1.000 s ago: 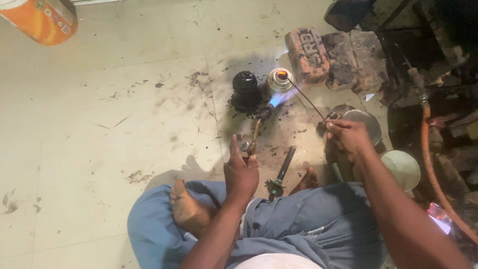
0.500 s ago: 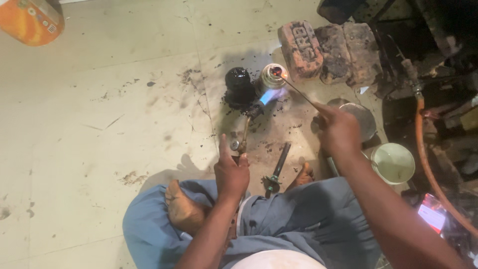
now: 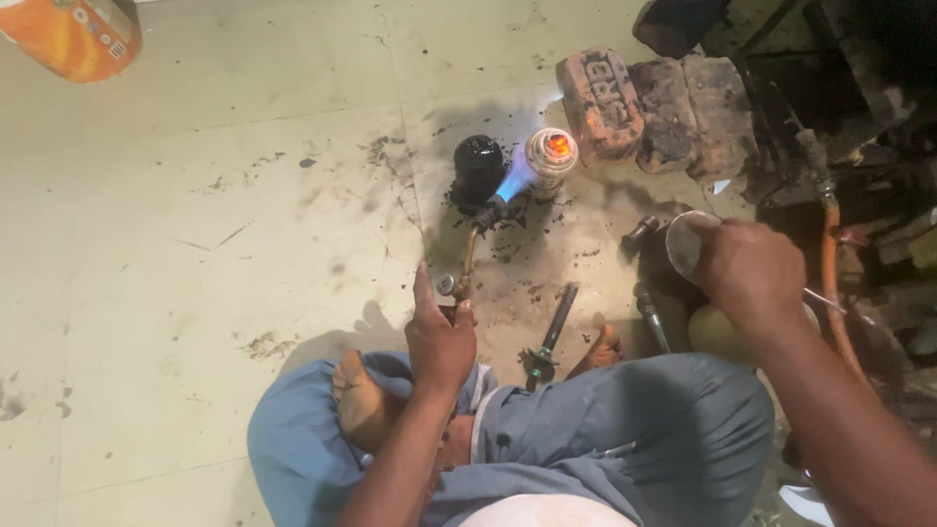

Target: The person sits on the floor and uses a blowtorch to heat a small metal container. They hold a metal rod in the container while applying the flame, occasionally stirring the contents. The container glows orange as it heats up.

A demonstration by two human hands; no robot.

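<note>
The person sits cross-legged on the stained floor (image 3: 195,244), and the left hand (image 3: 439,337) is closed around the handle of a brazing torch (image 3: 467,262), thumb raised, its blue flame (image 3: 514,178) playing on a small cylindrical metal part (image 3: 550,154) whose top glows orange. That part stands on the floor just beside a black rounded component (image 3: 478,168) and close in front of two bricks (image 3: 649,102). The right hand (image 3: 747,268) is curled, grip closed, over a thin metal rod (image 3: 825,301) that sticks out to the right, above a round metal bowl (image 3: 686,242); whether the fingers also touch the bowl's rim I cannot tell. A long tool (image 3: 551,337) lies on the floor between the knees, near a bare foot (image 3: 363,400). The likely risks: the flame passes very near the black component and could scorch it if the torch drifts left; with the right hand away from the glowing part, prolonged heat could overheat it; and bare feet and trouser cloth sit near hot metal and an orange hose (image 3: 832,263).
</note>
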